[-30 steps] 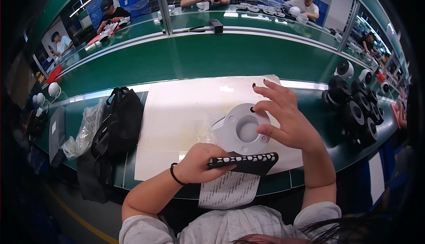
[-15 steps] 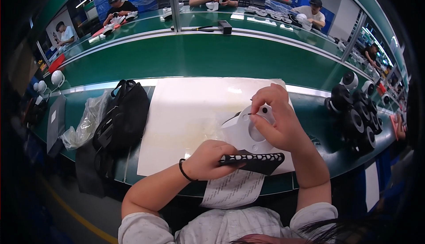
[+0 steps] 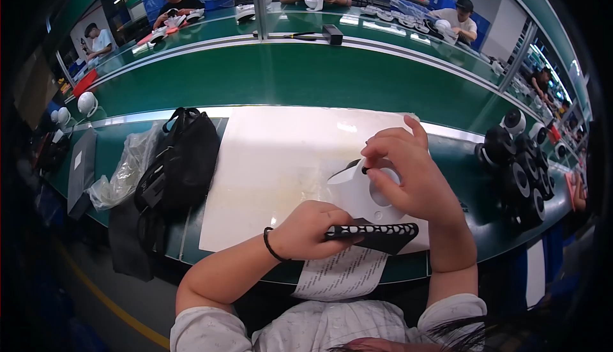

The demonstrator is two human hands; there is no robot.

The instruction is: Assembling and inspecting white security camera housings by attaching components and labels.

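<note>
My left hand [image 3: 311, 230] grips a flat black tool with a white dotted edge [image 3: 377, 234], held level over the front of the white mat [image 3: 281, 160]. A white round housing [image 3: 361, 189] is tilted up on edge above the mat, and my right hand [image 3: 408, 170] holds it, with fingers curled over its top and pinching near its centre hole. The two hands are close together, the tool just below the housing. A printed paper slip [image 3: 338, 275] hangs over the table's front edge under my left hand.
A black bag [image 3: 182, 160] and a crumpled clear plastic bag [image 3: 121, 170] lie left of the mat. Several black-and-white round units [image 3: 520, 173] are stacked at the right. Beyond a green bench [image 3: 300, 71], other people work at further benches.
My right hand lifted the white housing from lying flat to tilted on edge and closed its fingers over it. My left hand kept the black tool nearly still.
</note>
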